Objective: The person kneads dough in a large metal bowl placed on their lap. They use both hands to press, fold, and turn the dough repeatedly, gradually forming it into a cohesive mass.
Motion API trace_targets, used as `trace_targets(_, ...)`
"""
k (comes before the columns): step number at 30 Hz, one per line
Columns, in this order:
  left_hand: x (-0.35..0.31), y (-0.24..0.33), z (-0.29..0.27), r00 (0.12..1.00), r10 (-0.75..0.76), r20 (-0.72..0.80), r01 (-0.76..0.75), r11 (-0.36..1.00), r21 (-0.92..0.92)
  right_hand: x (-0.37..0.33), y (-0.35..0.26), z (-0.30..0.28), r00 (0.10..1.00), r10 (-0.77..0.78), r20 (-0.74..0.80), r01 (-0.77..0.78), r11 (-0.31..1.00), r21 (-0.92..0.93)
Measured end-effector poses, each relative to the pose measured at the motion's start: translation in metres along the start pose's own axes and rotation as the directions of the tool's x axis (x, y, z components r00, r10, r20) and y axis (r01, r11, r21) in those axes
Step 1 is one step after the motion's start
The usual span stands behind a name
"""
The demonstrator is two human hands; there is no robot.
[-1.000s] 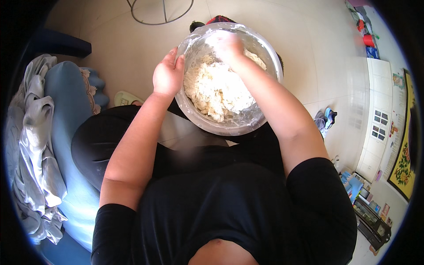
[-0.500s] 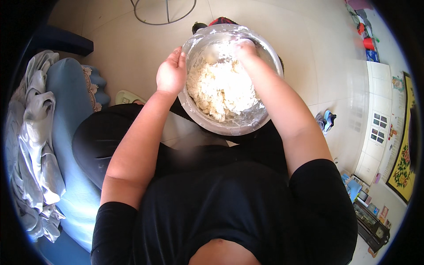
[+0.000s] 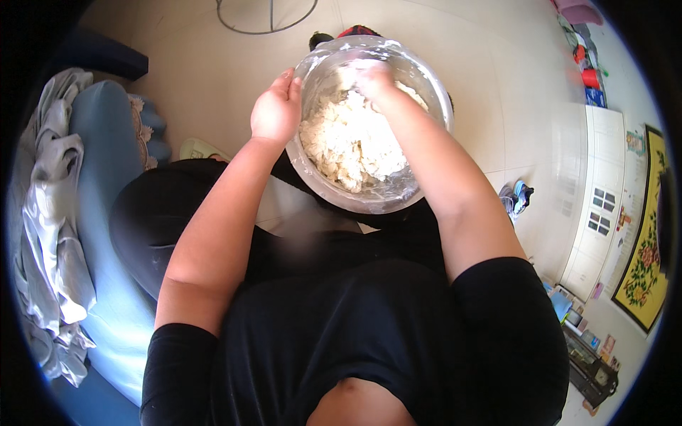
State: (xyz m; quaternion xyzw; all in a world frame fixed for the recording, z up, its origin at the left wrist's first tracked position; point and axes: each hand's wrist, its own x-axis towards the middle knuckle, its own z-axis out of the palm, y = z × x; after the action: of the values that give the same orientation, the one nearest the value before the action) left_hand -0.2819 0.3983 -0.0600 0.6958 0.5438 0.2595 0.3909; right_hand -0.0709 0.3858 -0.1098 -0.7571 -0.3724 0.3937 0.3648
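Right hand (image 3: 371,77) in the bowl (image 3: 353,206), up by the far wall, and there's the dough (image 3: 352,142) spread on the near side of it! That's the line to watch: from the right hand, most of the dough lies back toward the body and a little to the left, a ragged mound with no clear long axis. The right forearm (image 3: 419,145) slants in over its right side, and a strip of dough shows beyond the wrist. The right hand is easily the nearer of the two.

But what has it got? It's a blur, with white about the fingers; how far they're curled, or whether there's dough in them, cannot be told.

Over on the left, the left hand (image 3: 275,113) is outside the bowl, set against the left rim, fingers lying long and together, thumb alongside the edge. No dough there! Is it pinching the rim or just bracing it? Cannot tell from here. Dough and left hand sit apart, the bowl's wall between them.
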Motion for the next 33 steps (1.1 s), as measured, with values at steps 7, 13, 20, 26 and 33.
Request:
trace_targets(7, -0.001, 0.003, -0.002, 0.999, -0.015, 0.033, 0.014, 1.000, 0.018, -0.016, -0.020, -0.009, 0.982, 0.090, -0.167, -0.153, 0.898, -0.412)
trace_targets(13, 0.001, -0.003, 0.001, 1.000, 0.007, 0.003, -0.007, 0.997, 0.076, -0.048, -0.029, 0.054, 0.934, -0.227, 0.275, 0.356, 0.633, -0.688)
trace_targets(20, -0.001, 0.003, -0.002, 0.999, -0.044, 0.019, 0.044, 0.999, 0.028, 0.012, 0.028, -0.002, 0.987, 0.138, -0.081, -0.119, 0.971, 0.209)
trace_targets(26, -0.002, 0.003, -0.004, 1.000, -0.024, 0.004, 0.023, 0.994, 0.105, -0.060, -0.021, 0.046, 0.782, -0.546, 0.302, 0.589, 0.487, -0.645)
trace_targets(33, -0.001, 0.002, -0.001, 1.000, -0.011, -0.005, 0.012, 0.997, 0.072, -0.031, -0.032, 0.015, 0.996, 0.089, 0.007, -0.087, 0.959, 0.268)
